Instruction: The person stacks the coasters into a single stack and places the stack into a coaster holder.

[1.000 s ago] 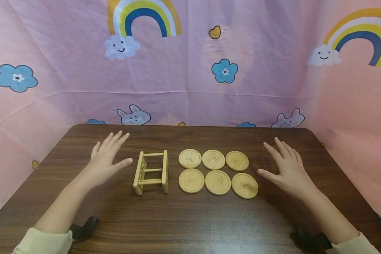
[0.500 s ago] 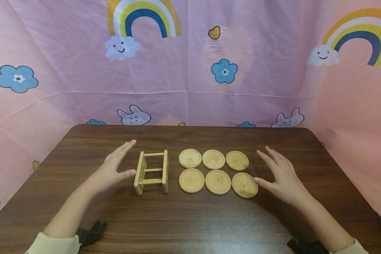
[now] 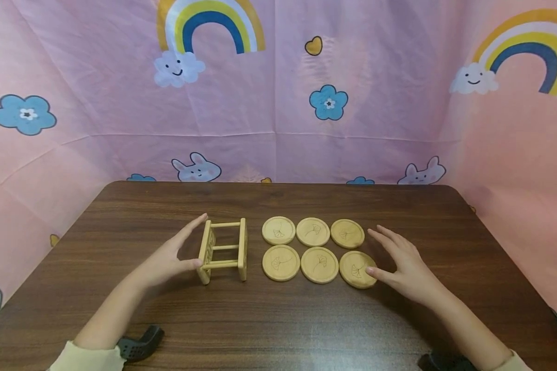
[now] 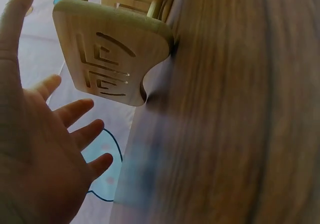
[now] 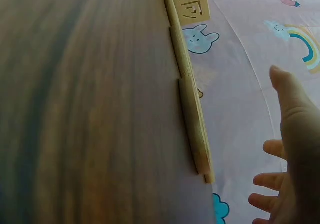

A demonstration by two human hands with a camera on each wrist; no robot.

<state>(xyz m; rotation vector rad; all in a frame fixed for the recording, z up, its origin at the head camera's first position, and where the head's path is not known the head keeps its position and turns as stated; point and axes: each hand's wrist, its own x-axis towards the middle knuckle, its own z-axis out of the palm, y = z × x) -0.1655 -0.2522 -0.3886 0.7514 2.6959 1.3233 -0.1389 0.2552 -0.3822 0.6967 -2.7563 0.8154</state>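
Mid-table, w/ the wooden rack (image 3: 225, 247) standing btwn the left hand (image 3: 167, 260) and six ginkgo coasters (image 3: 320, 265), the way across from that side is partly blocked. Coasters lie flat R of the rack, 2 rows of 3, close together. Left hand: fingers & thumb apart, nothing in grip, just beside the rack's L panel; left wrist view shows a gap. Right hand (image 3: 406, 270): likewise spread & holding nothing, at the R end of the rows; thumb overlaps the near-R coaster in head view, but right wrist view shows it clear of the discs. Black wrist mount (image 3: 141, 344) by a pale cuff (image 3: 90, 356) on the L arm.

Surface: dark brown table (image 3: 278, 319), rounded far corners, bit of glare near the front. Behind & both sides, creased pink-lilac cloth (image 3: 376, 67) w/ rainbows, bunnies, clouds, blue flowers.

Rack: pale, smooth wood, 2 end panels w/ cut-out fretwork, joined by round rods. Coasters: same pale wood tone, thin, raised rims, line-engraved leaf motifs.
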